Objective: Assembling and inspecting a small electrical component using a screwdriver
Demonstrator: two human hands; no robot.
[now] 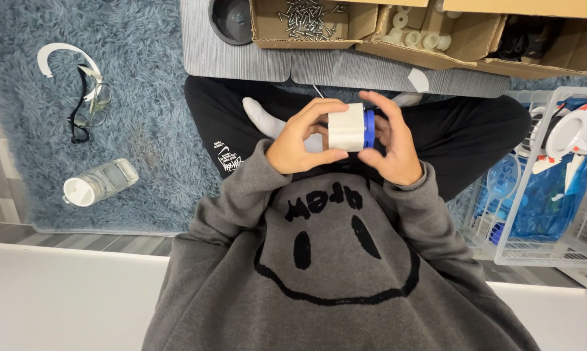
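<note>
I hold a small white plastic block point(345, 129) with a blue round part point(369, 129) on its right end, above my crossed legs in black trousers. My left hand point(298, 140) grips the white block from the left, thumb under it and fingers over its top. My right hand point(391, 140) wraps around the blue end, fingers curled over it. Both hands press on the piece together. What lies behind the block is hidden by my fingers.
A cardboard box of screws point(306, 18) and a box of white plastic rings point(418, 34) sit on a grey mat ahead. A black cup point(231, 19) is beside them. Safety glasses point(85, 97) and a plastic bottle point(100, 182) lie on the blue rug at left. A white wire basket point(540, 195) stands right.
</note>
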